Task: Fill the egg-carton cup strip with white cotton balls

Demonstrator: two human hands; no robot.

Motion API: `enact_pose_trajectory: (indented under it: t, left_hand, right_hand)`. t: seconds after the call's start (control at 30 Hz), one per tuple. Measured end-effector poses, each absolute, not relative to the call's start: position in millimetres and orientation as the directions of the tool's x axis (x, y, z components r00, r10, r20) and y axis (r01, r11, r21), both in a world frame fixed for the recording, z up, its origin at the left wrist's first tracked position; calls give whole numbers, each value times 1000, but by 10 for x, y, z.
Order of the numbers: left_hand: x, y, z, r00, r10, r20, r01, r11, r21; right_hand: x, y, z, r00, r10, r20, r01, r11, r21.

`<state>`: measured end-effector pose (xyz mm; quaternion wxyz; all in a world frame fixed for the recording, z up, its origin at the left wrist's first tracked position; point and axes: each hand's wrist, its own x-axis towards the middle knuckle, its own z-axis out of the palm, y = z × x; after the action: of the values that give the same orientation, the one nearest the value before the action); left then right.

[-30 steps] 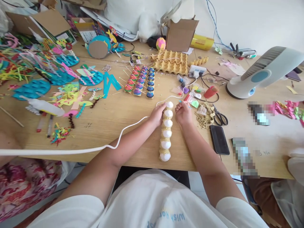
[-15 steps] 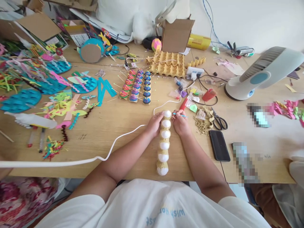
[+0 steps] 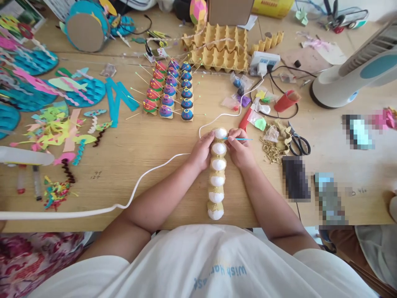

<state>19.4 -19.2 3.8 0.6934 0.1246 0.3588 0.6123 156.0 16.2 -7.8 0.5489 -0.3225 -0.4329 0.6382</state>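
A strip of egg-carton bumps (image 3: 218, 181), white on top and tan between, runs lengthwise in front of my body. My left hand (image 3: 203, 152) is closed on the far end of this strip, thumb near the topmost white bump. On the other side, my right hand (image 3: 240, 150) pinches a thin blue stick (image 3: 246, 139), whose tip reaches the strip just below the topmost bump. Beyond my hands stand painted egg-carton strips (image 3: 168, 100) in red, purple and blue, with thin pins sticking out.
Tan egg trays (image 3: 218, 47) lie at the back beside a power strip (image 3: 264, 59). Scissors (image 3: 299, 142), a red cup (image 3: 287, 100) and a white fan (image 3: 347, 74) are on the right. Coloured paper scraps (image 3: 62, 128) cover the left. A white cable (image 3: 141, 178) crosses the table.
The view has moved closer and lower over the table. The blue stick now lies across the gap onto the strip, with its tip further left. Both hands keep their hold.
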Motion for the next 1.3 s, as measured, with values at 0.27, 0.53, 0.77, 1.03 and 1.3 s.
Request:
enact_pose_trajectory:
  t: [0.27, 0.53, 0.77, 1.03, 1.3]
  left_hand:
    - [147, -165, 27, 60, 901, -429, -755, 322, 571]
    - [143, -179, 128, 120, 887, -445, -811, 347, 472]
    - [130, -200, 118, 102, 900, -423, -766, 342, 544]
    - [115, -197, 37, 47, 916, -399, -683, 321, 656]
    - [136, -203, 19, 82, 880, -468, -697, 386, 604]
  right_hand:
    - [1558, 188, -44, -199, 979, 37, -508, -71, -858]
    - [1562, 198, -31, -238, 971, -17, -560, -152, -814]
    - [1589, 197, -24, -229, 973, -16, -561, -146, -815]
    - [1593, 227, -8, -238, 971, 14, -511, -113, -852]
    - [1600, 244, -33, -262, 964, 39, -451, -87, -888]
